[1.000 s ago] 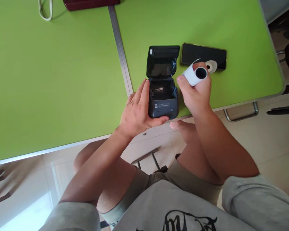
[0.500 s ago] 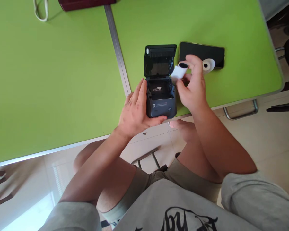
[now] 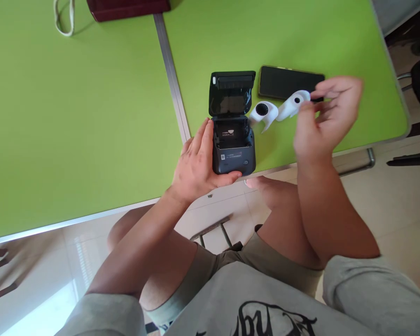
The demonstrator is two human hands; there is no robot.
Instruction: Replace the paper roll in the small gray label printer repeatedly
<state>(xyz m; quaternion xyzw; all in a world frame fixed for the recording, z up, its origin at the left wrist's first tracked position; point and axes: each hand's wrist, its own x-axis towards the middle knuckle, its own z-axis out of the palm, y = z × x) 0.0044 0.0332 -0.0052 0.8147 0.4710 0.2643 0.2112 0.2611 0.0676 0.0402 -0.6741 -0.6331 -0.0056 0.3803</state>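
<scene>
Evidently, L hand [image 3: 196, 158] spreads against printer [image 3: 234, 158]; R hand [image 3: 329, 125], right of it, half-curls at small-core roll [image 3: 290, 107], pinch unclear. Roll prob. light, soft: grip ends.

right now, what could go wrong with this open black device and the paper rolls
The black device sits at the front edge of the green table, so a bump might tip it off if the left hand lets go. The wide-cored white roll has a loose end that could unwind or crease. The right hand, close to the small-cored white roll by the phone, might knock either one.
</scene>
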